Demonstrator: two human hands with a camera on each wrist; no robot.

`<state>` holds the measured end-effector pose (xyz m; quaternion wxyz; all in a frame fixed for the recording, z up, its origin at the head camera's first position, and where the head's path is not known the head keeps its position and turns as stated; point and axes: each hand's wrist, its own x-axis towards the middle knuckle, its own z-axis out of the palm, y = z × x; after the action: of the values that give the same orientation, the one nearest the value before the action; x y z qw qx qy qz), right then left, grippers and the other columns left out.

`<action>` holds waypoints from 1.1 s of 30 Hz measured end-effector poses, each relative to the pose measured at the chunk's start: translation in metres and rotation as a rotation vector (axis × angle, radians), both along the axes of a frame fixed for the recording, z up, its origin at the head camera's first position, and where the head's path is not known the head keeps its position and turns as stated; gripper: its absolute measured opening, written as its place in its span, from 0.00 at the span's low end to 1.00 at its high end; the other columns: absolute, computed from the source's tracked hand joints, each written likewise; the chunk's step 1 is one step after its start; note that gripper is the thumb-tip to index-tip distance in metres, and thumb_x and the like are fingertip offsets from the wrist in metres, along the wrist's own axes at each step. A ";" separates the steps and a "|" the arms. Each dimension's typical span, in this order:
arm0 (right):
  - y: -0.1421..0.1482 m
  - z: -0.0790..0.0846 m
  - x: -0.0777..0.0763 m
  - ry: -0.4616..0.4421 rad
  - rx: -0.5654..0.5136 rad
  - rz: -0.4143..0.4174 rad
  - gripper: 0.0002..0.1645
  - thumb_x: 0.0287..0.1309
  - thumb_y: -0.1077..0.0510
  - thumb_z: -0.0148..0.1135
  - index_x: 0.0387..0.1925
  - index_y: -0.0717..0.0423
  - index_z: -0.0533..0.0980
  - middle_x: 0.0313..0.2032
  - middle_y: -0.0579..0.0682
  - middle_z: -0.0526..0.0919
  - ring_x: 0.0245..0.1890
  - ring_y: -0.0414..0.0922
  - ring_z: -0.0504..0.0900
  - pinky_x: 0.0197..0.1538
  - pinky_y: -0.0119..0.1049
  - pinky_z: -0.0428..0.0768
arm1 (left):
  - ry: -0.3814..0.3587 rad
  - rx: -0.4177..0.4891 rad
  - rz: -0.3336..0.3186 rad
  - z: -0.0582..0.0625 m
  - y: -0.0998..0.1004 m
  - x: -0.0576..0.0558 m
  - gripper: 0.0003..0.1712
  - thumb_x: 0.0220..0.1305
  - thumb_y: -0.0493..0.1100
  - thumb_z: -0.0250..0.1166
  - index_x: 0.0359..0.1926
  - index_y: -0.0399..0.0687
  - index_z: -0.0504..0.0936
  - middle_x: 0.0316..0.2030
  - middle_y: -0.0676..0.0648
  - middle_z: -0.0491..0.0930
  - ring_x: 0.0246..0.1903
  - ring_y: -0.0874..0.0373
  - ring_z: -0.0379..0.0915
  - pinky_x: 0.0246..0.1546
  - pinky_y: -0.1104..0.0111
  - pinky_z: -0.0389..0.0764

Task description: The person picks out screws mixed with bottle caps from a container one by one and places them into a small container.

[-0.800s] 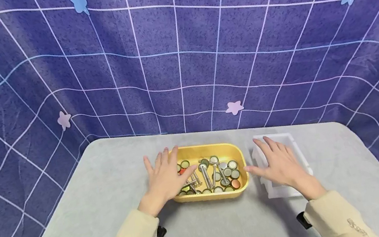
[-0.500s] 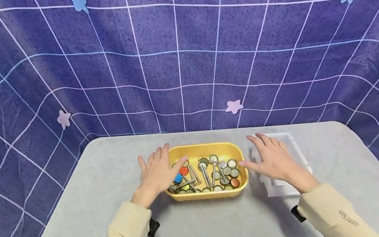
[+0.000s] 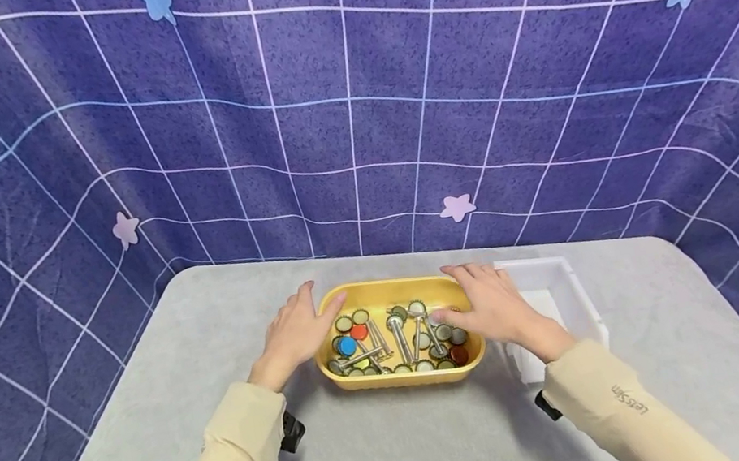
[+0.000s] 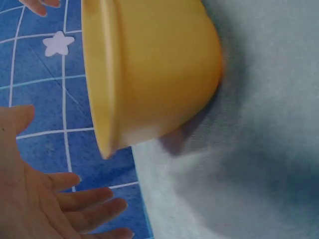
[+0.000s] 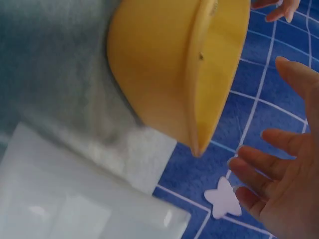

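Note:
A yellow oblong tub stands on the grey table, holding several bottle caps and slim metal pieces with rounded ends. A blue cap and a red cap lie at its left end. My left hand is by the tub's left end, fingers spread; the left wrist view shows a gap between the fingers and the tub's wall. Over the tub's right end is my right hand, its thumb reaching above the caps. In the right wrist view its fingers are loosely extended, apart from the rim, gripping nothing.
A white plastic bin stands right of the tub, partly beneath the right forearm. The grey tabletop extends in front of the tub. Behind the table hangs a purple-blue curtain with a grid and stars.
My right hand has moved left from above the white bin to the tub's right end. My left hand has shifted left, uncovering the blue and red caps.

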<state>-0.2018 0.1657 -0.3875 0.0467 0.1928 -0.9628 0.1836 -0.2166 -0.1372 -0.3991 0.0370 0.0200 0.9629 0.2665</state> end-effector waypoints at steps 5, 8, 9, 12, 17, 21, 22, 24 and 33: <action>-0.013 -0.013 -0.003 -0.035 0.023 0.040 0.47 0.57 0.34 0.62 0.68 0.59 0.66 0.64 0.61 0.74 0.65 0.62 0.70 0.66 0.62 0.63 | -0.038 0.025 0.017 -0.011 -0.001 -0.002 0.51 0.68 0.74 0.41 0.75 0.40 0.51 0.71 0.29 0.60 0.68 0.30 0.60 0.64 0.38 0.62; -0.021 -0.021 -0.004 -0.045 0.047 0.054 0.44 0.58 0.35 0.63 0.66 0.59 0.68 0.64 0.60 0.74 0.64 0.63 0.71 0.65 0.62 0.65 | -0.064 0.036 0.033 -0.017 0.001 -0.002 0.49 0.69 0.71 0.44 0.75 0.39 0.51 0.70 0.29 0.60 0.68 0.30 0.60 0.63 0.36 0.63; -0.023 -0.024 -0.005 -0.049 0.054 0.058 0.44 0.58 0.36 0.63 0.66 0.59 0.68 0.64 0.60 0.74 0.65 0.63 0.71 0.66 0.62 0.65 | -0.072 0.041 0.038 -0.019 0.003 -0.002 0.49 0.69 0.70 0.44 0.75 0.39 0.51 0.70 0.29 0.61 0.67 0.30 0.61 0.63 0.36 0.63; -0.031 -0.031 -0.005 -0.067 0.060 0.061 0.42 0.57 0.38 0.65 0.64 0.59 0.70 0.63 0.60 0.75 0.64 0.61 0.72 0.66 0.60 0.65 | -0.086 0.048 0.062 -0.026 0.006 -0.002 0.48 0.68 0.68 0.48 0.74 0.38 0.52 0.69 0.29 0.63 0.65 0.30 0.64 0.61 0.36 0.65; -0.042 -0.042 -0.007 -0.105 0.073 0.053 0.42 0.57 0.38 0.66 0.64 0.60 0.70 0.61 0.61 0.76 0.64 0.61 0.72 0.67 0.57 0.67 | -0.065 -0.036 0.092 -0.036 0.013 -0.004 0.48 0.66 0.65 0.55 0.72 0.35 0.55 0.60 0.28 0.72 0.57 0.31 0.72 0.55 0.40 0.72; -0.047 -0.049 -0.010 -0.123 0.084 0.023 0.42 0.56 0.38 0.67 0.64 0.60 0.70 0.60 0.61 0.76 0.63 0.60 0.73 0.67 0.55 0.68 | -0.045 -0.109 0.098 -0.042 0.016 -0.007 0.46 0.65 0.64 0.57 0.69 0.34 0.58 0.54 0.30 0.75 0.51 0.33 0.76 0.49 0.43 0.76; -0.048 -0.050 -0.011 -0.127 0.080 0.013 0.42 0.56 0.39 0.67 0.64 0.60 0.70 0.60 0.61 0.76 0.63 0.60 0.73 0.67 0.55 0.68 | -0.040 -0.118 0.097 -0.043 0.017 -0.007 0.45 0.65 0.64 0.57 0.68 0.35 0.58 0.52 0.30 0.75 0.50 0.33 0.76 0.48 0.43 0.76; -0.050 -0.052 -0.013 -0.132 0.077 -0.009 0.41 0.57 0.40 0.67 0.64 0.59 0.69 0.60 0.61 0.75 0.63 0.60 0.73 0.67 0.55 0.68 | -0.032 -0.127 0.093 -0.044 0.018 -0.008 0.43 0.65 0.63 0.57 0.67 0.35 0.60 0.51 0.31 0.76 0.48 0.34 0.77 0.47 0.44 0.77; -0.058 -0.059 -0.016 -0.095 0.087 -0.048 0.35 0.57 0.46 0.69 0.61 0.59 0.71 0.57 0.60 0.76 0.58 0.60 0.76 0.59 0.54 0.76 | -0.023 -0.125 0.077 -0.046 0.017 -0.013 0.37 0.65 0.59 0.59 0.62 0.36 0.63 0.44 0.31 0.79 0.42 0.35 0.79 0.40 0.45 0.78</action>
<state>-0.2175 0.1077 -0.4462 -0.0033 0.1627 -0.9753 0.1493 -0.2293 -0.1201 -0.4447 0.0387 -0.0225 0.9773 0.2072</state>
